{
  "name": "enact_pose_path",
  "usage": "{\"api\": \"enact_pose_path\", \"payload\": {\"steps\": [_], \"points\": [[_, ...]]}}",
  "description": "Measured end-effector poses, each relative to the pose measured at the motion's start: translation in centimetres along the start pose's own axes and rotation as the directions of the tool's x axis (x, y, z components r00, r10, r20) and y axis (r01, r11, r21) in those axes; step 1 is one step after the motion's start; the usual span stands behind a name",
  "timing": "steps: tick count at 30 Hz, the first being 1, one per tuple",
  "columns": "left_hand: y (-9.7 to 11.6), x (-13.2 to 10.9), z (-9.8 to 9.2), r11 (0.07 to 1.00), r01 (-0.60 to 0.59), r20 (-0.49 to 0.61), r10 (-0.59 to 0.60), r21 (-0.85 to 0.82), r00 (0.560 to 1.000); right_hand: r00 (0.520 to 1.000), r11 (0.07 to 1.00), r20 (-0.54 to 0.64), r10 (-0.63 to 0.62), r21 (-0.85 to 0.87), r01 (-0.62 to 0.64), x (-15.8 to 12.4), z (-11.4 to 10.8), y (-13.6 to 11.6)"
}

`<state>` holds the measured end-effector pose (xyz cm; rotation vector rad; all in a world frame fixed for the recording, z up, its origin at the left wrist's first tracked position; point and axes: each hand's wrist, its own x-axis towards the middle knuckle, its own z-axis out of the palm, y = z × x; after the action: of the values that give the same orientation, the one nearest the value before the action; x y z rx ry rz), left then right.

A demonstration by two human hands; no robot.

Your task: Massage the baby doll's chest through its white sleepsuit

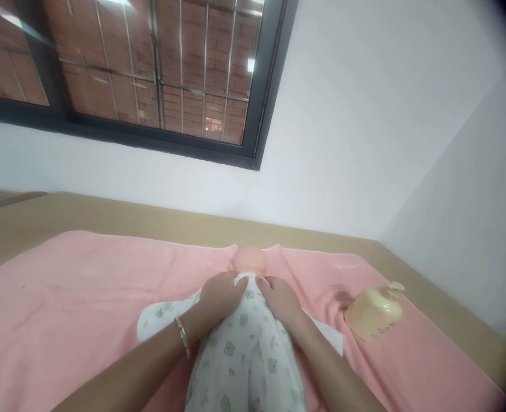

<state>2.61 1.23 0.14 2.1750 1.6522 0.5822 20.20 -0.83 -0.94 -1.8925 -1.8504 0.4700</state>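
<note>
Lying on a pink towel (85, 286), a doll (249, 260) in a white printed suit (244, 349) is pressed at the chest by a person's two bare hands. The left hand (222, 297), a bracelet (183, 336) at its wrist, and the right hand (281, 298) are laid side by side, and the doll's bare head shows just beyond the fingertips. The fingers of both hands are held loosely curved and close together, neither spread wide nor closed into a fist, with their tips resting on the cloth at the collar. No fold is seen to be gripped, and nothing else is held. The step in hand is judged to be the smoothing or settling of the suit about the neck. Any further work at the collar would call for a light, even touch from both sets of fingertips, so that the cloth is not dragged over the head and the doll is not rolled. A cream bottle (375, 312) is seen on its side on the towel, well apart to the right of the right fingers. A wooden table (107, 214) and a white wall (364, 114) are seen beyond the fingertips, with a barred window (150, 68) higher up.
</note>
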Motion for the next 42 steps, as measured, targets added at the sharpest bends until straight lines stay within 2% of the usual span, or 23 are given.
{"api": "enact_pose_path", "payload": {"steps": [19, 42], "points": [[0.10, -0.09, -0.12, 1.000, 0.004, 0.006, -0.004, -0.014, 1.000, 0.999, 0.999, 0.018, 0.029, -0.015, -0.028, -0.12, -0.26, -0.40], [-0.23, 0.08, 0.22, 1.000, -0.008, -0.011, 0.007, -0.021, 1.000, 1.000, 1.000, -0.010, -0.005, -0.003, 0.004, 0.16, 0.13, 0.20]]}}
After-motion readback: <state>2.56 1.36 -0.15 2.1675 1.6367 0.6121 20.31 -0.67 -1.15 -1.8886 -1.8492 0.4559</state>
